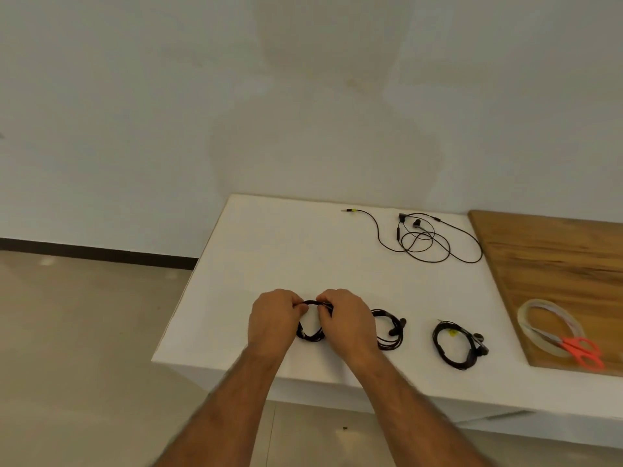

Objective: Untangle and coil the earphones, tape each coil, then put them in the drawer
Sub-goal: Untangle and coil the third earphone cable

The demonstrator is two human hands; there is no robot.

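Coiled earphones (310, 332), worktop (269, 251) 6 o'clock: left hand (271, 320) and right hand (347, 318) grips pinch top arc; risk: loops springing loose if either slackens.

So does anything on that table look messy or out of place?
One thing: the loose earphones at the back of the white table lie in an uncoiled sprawl, unlike the two coiled sets near the front and the coil held by the left hand and right hand.
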